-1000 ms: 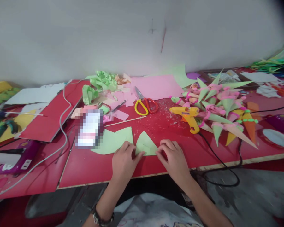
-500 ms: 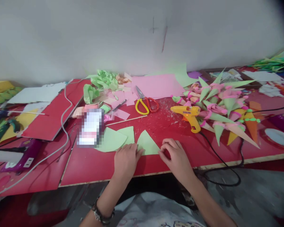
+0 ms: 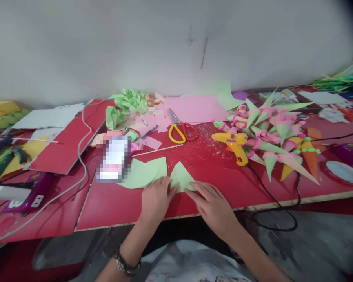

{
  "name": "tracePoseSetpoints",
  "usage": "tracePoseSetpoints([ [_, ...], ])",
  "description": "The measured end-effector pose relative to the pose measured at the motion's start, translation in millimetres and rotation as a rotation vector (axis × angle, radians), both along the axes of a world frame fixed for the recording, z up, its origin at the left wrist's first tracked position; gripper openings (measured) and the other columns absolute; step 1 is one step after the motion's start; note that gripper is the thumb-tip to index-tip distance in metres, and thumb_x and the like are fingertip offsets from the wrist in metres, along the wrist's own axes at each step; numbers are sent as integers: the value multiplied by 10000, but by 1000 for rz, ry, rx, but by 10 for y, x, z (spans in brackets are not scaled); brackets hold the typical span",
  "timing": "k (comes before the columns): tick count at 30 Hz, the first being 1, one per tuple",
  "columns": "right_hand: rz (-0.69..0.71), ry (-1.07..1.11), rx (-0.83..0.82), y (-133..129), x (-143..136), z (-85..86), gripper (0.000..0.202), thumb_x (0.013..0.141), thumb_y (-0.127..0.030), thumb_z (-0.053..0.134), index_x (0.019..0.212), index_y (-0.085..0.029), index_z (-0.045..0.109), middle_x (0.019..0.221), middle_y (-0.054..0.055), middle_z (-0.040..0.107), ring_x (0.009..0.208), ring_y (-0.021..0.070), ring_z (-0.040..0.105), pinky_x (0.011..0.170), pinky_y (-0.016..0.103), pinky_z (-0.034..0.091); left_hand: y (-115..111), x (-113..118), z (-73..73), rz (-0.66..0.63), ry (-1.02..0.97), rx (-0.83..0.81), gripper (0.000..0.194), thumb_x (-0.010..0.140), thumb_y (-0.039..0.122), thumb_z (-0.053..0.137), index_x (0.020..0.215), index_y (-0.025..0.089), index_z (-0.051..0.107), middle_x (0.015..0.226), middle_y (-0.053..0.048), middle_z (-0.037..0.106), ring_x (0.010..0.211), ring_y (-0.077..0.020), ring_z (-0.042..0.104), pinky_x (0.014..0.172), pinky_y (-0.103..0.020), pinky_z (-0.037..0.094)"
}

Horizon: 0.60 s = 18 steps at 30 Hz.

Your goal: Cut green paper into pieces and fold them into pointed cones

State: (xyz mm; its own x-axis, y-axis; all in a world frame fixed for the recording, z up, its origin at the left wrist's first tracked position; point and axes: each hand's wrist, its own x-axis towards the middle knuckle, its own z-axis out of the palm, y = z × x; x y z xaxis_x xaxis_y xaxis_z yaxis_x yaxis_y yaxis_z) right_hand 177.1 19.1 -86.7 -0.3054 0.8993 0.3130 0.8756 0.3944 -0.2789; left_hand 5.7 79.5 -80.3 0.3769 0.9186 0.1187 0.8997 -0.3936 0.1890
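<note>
A light green paper piece (image 3: 180, 175) with a curved, pointed top lies on the red table in front of me. My left hand (image 3: 157, 199) is closed at its lower left corner, thumb and curled fingers pressed on the paper. Over the lower right corner lies my right hand (image 3: 211, 203), fingers stretched out and thumb apart from them along the lower edge; that corner is hidden. Two more green paper cutouts overlap left of my left hand, the larger cutout (image 3: 137, 174) in front and the smaller cutout (image 3: 162, 166) behind it.
Scissors (image 3: 181, 131) and a thin stick (image 3: 157, 150) lie beyond the paper. A yellow glue gun (image 3: 232, 145) stands right, its black cord hanging over the edge, beside a pile of paper cones (image 3: 270, 129). A blurred phone (image 3: 113, 158) and a white cable (image 3: 80, 145) are left.
My right hand has moved left onto the green paper's right corner, its fingers going from a pinch to stretched out. My left hand stays at the left corner.
</note>
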Motion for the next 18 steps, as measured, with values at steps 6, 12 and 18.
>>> tracePoseSetpoints([
  [6, -22, 17, -53, -35, -17, -13, 392, 800, -93, 403, 1108, -248, 588, 1194, 53, 564, 1089, 209, 499, 916, 411, 420, -88, -63, 49, -551, 58, 158, 256, 860, 132, 414, 1089, 213, 496, 1070, -39, 589, 928, -170, 554, 792, -307, 372],
  [12, -19, 20, -71, -35, -14, -8, 420, 811, -103, 403, 1186, -240, 535, 1201, 53, 560, 1101, 208, 492, 923, 416, 419, -187, -224, 44, -484, 63, 90, 303, 868, 260, 434, 1159, 185, 480, 1094, -47, 607, 926, -175, 559, 803, -325, 374],
  [18, -21, 27, -33, -65, 84, -19, 382, 814, -146, 422, 1152, -256, 561, 1203, 41, 563, 1121, 206, 489, 928, 415, 419, -195, -406, 66, -431, 47, 93, 300, 843, 297, 471, 1125, 218, 538, 1084, -47, 621, 930, -185, 574, 814, -322, 389],
])
